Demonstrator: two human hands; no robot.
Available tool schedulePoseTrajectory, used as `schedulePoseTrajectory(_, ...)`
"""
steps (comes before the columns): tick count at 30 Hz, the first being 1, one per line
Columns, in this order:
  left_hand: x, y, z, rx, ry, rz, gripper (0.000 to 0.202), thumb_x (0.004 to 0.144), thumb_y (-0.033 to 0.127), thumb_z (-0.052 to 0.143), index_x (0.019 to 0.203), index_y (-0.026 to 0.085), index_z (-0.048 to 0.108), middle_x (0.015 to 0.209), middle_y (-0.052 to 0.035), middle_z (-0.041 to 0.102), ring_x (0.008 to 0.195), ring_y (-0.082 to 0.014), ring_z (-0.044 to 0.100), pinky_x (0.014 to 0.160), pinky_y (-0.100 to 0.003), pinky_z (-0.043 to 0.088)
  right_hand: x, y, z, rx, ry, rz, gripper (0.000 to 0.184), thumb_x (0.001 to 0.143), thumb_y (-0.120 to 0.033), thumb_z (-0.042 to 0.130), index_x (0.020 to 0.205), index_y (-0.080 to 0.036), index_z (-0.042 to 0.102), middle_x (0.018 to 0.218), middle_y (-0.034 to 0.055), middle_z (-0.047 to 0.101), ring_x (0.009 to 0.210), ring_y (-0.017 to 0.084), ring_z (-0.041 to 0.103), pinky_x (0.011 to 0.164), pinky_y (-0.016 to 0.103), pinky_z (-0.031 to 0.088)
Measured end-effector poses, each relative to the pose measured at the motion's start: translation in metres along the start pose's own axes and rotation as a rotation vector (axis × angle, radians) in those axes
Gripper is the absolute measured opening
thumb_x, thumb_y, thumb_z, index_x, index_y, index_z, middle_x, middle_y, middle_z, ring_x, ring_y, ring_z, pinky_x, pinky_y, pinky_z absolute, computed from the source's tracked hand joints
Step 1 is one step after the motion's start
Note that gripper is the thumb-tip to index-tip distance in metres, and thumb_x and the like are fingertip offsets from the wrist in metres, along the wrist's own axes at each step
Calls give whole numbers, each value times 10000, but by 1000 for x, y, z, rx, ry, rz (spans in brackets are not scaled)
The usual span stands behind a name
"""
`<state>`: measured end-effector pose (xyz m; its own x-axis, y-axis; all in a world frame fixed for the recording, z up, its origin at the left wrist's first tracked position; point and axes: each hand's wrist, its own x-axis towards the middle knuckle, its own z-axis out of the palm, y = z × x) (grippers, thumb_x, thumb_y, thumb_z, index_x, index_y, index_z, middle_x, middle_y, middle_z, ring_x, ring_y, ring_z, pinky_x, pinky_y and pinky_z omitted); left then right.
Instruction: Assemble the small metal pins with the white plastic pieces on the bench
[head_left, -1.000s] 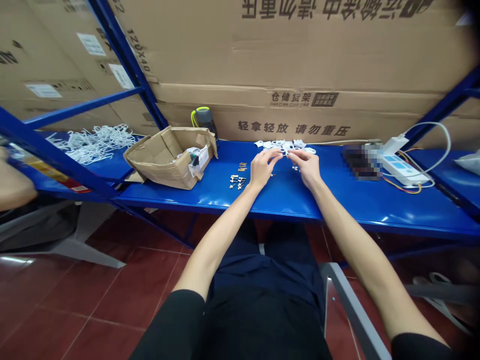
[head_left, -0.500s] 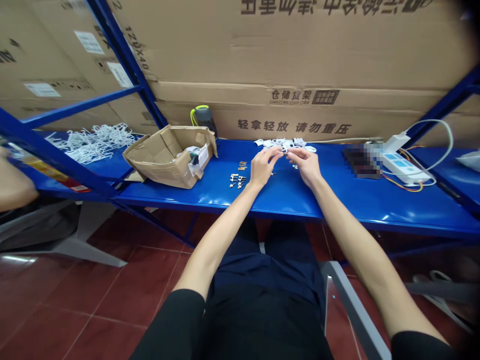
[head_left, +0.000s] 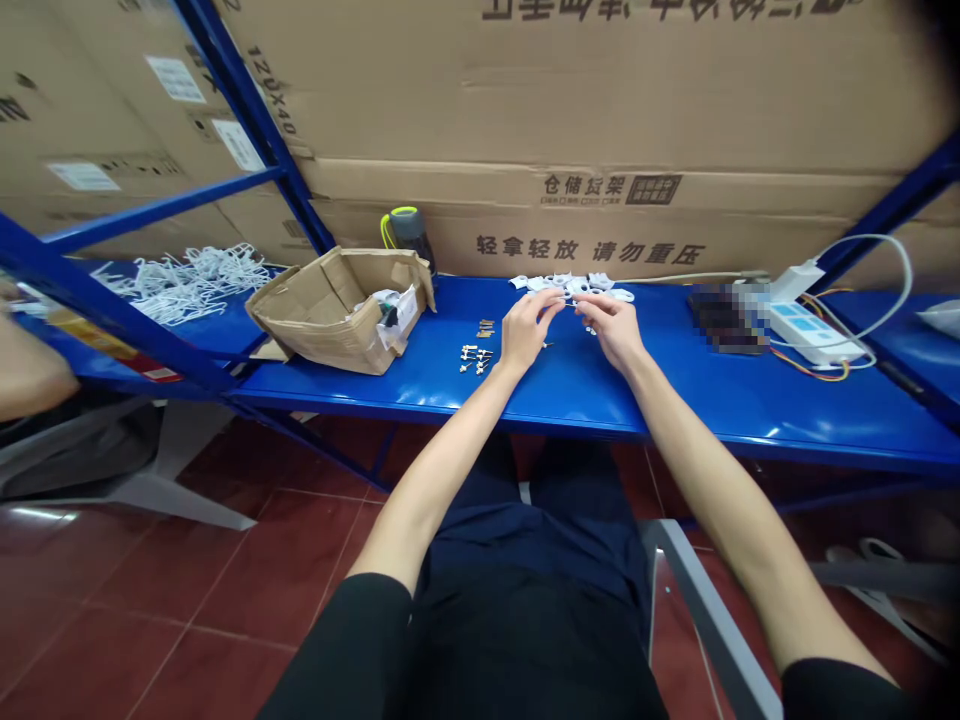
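Note:
My left hand (head_left: pixel 527 328) and my right hand (head_left: pixel 611 325) meet fingertip to fingertip above the blue shelf, both in a pinch. Whatever small piece sits between them is too tiny to name. Behind the fingers lies a group of white plastic parts (head_left: pixel 600 281), some with round holes. Left of my left hand are several small screw-like pieces with pale ends (head_left: pixel 469 353). Just beyond these rests a small cluster of brass-coloured pieces (head_left: pixel 485 328). A few tiny white bits (head_left: pixel 591 331) show beneath my right hand.
An open cardboard box (head_left: pixel 322 330) stands left on the blue shelf (head_left: pixel 675 400), with a dark bottle (head_left: pixel 411 235) behind it. A white power strip (head_left: pixel 814 335) with cables lies right. White hooks (head_left: pixel 202 285) are heaped beyond the blue post. Another person's arm (head_left: pixel 30 365) shows far left.
My fingertips have shifted slightly at the pinch, and a small gap now shows between the two hands. The things on the shelf stay where they were.

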<state>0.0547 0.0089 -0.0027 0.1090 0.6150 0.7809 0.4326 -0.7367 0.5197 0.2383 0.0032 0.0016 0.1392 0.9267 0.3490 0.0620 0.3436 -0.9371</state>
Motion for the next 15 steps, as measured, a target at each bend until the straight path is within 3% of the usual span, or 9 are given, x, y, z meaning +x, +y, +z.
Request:
schedulePoseTrajectory(3, 0, 0, 0, -6, 9, 15, 208, 1055, 373, 652, 1203, 281, 767, 1166, -45, 807, 1109, -224, 748, 1006, -364, 588, 0, 0, 0, 7, -23, -11, 451, 732, -531, 872, 1091, -269, 797, 820, 12, 763, 773, 215, 701, 775, 394, 610)
schedulePoseTrajectory(15, 0, -5, 5, 8, 4, -14, 206, 1046, 361, 671, 1199, 277, 779, 1177, -36, 811, 1088, -221, 753, 994, -344, 583, 0, 3, 0, -27, -21, -44, 380, 754, -574, 873, 935, -245, 817, 784, 14, 762, 645, 174, 643, 671, 348, 581)
